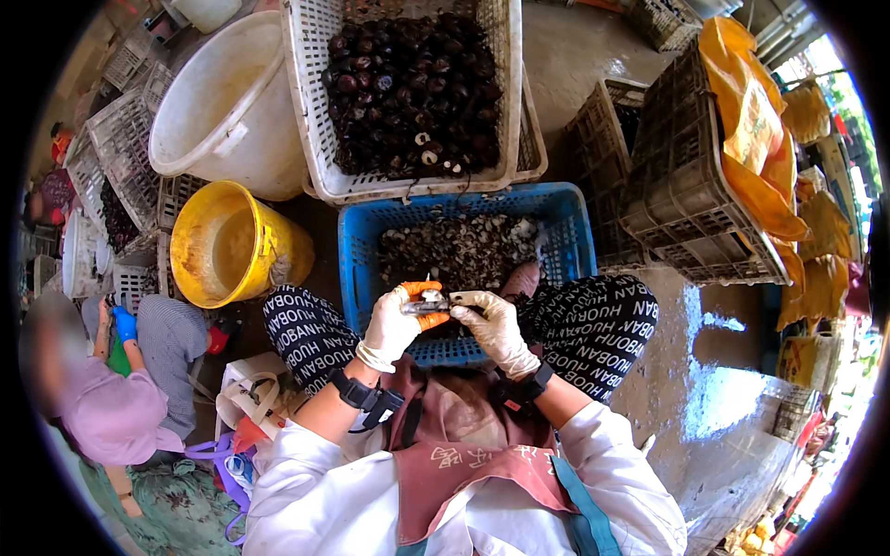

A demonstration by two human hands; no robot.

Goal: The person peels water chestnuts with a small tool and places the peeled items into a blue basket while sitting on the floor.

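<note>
Over a blue crate, my gloved hands meet. My left hand, with orange covers on thumb and finger, pinches a small pale piece, which looks like a peeled water chestnut. Gripped in my right hand, in a white glove, is a short metal peeler; its silver part reaches across to the left fingers. Much of both things is hidden by fingers. Beneath the hands, dark and whitish peelings cover the crate's bottom. Beyond stands a white crate heaped with dark round water chestnuts.
Left of the crates are a yellow bucket and a large white tub. Stacked dark crates with orange sacks rise at the right. A co-worker with a blue glove sits at the left.
</note>
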